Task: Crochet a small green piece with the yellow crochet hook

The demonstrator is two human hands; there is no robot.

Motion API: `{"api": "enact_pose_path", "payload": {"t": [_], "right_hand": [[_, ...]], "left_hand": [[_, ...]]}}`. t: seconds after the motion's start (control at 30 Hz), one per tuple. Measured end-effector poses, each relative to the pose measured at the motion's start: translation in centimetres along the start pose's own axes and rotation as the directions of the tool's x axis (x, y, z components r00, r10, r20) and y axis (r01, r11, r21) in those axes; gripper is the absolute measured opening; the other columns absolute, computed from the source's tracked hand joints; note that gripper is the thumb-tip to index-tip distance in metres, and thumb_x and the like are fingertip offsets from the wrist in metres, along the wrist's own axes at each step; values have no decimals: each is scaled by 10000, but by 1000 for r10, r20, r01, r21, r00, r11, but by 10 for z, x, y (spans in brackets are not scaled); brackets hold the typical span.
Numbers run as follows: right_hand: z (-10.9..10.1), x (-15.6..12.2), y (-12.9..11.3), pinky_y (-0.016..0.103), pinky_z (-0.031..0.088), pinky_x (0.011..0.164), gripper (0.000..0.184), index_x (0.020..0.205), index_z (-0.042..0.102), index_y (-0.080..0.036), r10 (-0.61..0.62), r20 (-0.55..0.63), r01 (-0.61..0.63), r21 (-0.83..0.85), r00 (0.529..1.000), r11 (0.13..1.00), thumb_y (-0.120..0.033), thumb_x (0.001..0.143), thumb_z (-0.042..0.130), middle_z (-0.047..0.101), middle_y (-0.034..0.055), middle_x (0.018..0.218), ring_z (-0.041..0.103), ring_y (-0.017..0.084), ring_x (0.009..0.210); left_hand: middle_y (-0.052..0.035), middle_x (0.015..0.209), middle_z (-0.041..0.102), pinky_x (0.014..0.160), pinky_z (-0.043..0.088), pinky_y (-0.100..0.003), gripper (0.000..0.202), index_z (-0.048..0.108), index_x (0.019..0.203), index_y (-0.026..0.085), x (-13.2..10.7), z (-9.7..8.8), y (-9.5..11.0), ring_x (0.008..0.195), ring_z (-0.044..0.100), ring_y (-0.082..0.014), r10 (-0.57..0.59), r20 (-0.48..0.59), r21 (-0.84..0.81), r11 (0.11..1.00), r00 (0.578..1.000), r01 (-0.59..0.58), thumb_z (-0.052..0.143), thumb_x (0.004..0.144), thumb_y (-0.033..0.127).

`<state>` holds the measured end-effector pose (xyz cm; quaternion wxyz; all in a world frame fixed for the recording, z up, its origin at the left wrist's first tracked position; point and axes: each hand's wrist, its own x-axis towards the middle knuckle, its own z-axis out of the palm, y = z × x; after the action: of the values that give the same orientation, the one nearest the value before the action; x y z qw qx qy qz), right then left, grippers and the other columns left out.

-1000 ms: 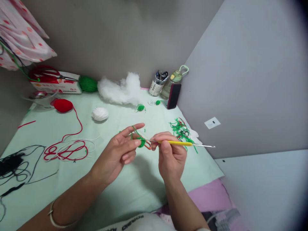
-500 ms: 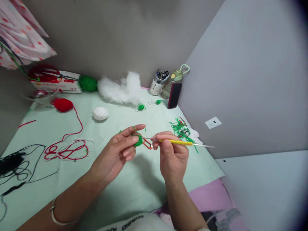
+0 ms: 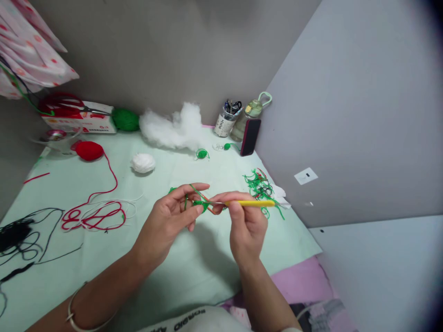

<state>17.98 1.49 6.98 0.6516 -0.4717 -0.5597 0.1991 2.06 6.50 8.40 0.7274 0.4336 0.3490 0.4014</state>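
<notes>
My left hand [image 3: 169,220] pinches a small green crochet piece [image 3: 200,204] between thumb and fingers, with green yarn looped over the raised forefinger. An orange stitch marker hangs at the piece. My right hand [image 3: 244,223] grips a yellow-handled crochet hook [image 3: 249,203] that lies level, its metal tip pushed into the green piece. Both hands hover above the pale green table cover [image 3: 194,267], close together near its middle.
On the table lie a red yarn ball [image 3: 89,150] with loose red strands [image 3: 93,216], a white yarn ball [image 3: 143,162], black yarn [image 3: 15,235], white stuffing [image 3: 173,129], green yarn scraps [image 3: 261,186], a jar of tools [image 3: 225,121], a bottle [image 3: 246,117], a phone [image 3: 249,137] and a box [image 3: 81,122].
The hook has slid left, its tip going deeper into the green piece. My hands have drawn closer together.
</notes>
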Motion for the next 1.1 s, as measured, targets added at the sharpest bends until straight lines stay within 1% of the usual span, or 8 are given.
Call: {"api": "enact_pose_path", "payload": {"t": [0.13, 0.2, 0.3, 0.47, 0.63, 0.77, 0.93, 1.1], "right_hand": [[4, -8, 4, 361, 651, 779, 310, 1239, 726, -283, -370, 141, 396, -367, 918, 842, -114, 1017, 591, 806, 64, 1002, 767, 208, 906], [5, -9, 6, 361, 651, 800, 355, 1250, 745, -306, -435, 155, 454, -464, 887, 760, -93, 986, 640, 800, 70, 1039, 769, 217, 950], [5, -6, 5, 359, 643, 730, 271, 1176, 768, -298, -376, 46, 365, -371, 926, 854, -141, 1023, 608, 796, 62, 990, 762, 208, 880], [4, 3, 1, 331, 599, 611, 209, 981, 775, -242, -60, -46, 61, 15, 997, 998, -277, 1061, 585, 781, 57, 886, 714, 186, 746], [7, -1, 6, 342, 627, 721, 255, 1142, 783, -296, -192, 45, 197, -147, 980, 969, -143, 1027, 615, 817, 48, 1000, 756, 199, 912], [6, -4, 6, 350, 630, 782, 352, 1191, 792, -295, -381, 103, 391, -368, 919, 843, -53, 965, 671, 807, 78, 1086, 752, 202, 948], [3, 1, 1, 317, 584, 639, 225, 1076, 803, -274, -115, -81, 114, -13, 990, 993, -180, 1044, 601, 782, 38, 899, 689, 164, 738], [5, 3, 1, 301, 579, 676, 159, 1017, 824, -279, 26, 1, -26, 80, 1000, 996, -248, 1024, 669, 805, 33, 934, 712, 166, 808]], "left_hand": [[36, 823, 601, 602, 481, -205, 389, 810, 1203, 269, -2, 5, -4, 612, 489, -78, 26, -71, 12, 1000, 997, -25, 881, 822, 240], [49, 758, 566, 530, 437, -189, 456, 786, 1259, 243, -1, 5, -4, 553, 418, -64, -68, -13, -107, 992, 998, 66, 892, 816, 271], [82, 669, 456, 445, 329, -153, 426, 811, 1201, 173, 3, 3, -1, 493, 258, -27, -199, 93, -279, 936, 976, 217, 906, 799, 278], [35, 806, 590, 416, 287, -134, 374, 841, 1155, 220, 4, 2, 4, 497, 273, -5, -137, 113, -271, 949, 984, 163, 913, 788, 230], [21, 859, 638, 469, 402, -144, 412, 834, 1199, 264, 0, 8, -1, 536, 382, -29, -83, 29, -198, 976, 996, 87, 924, 796, 254], [50, 748, 543, 435, 353, -125, 338, 852, 1161, 219, 4, 4, -3, 489, 279, -6, -185, 81, -302, 932, 979, 201, 896, 828, 262], [33, 824, 559, 445, 368, -106, 258, 873, 1073, 179, 6, 0, 1, 504, 298, 13, -171, 85, -346, 919, 982, 190, 887, 817, 206], [24, 844, 645, 578, 524, -172, 312, 856, 1145, 263, 3, 4, -2, 570, 511, -39, -78, 101, -218, 971, 992, 99, 889, 835, 256]]}}
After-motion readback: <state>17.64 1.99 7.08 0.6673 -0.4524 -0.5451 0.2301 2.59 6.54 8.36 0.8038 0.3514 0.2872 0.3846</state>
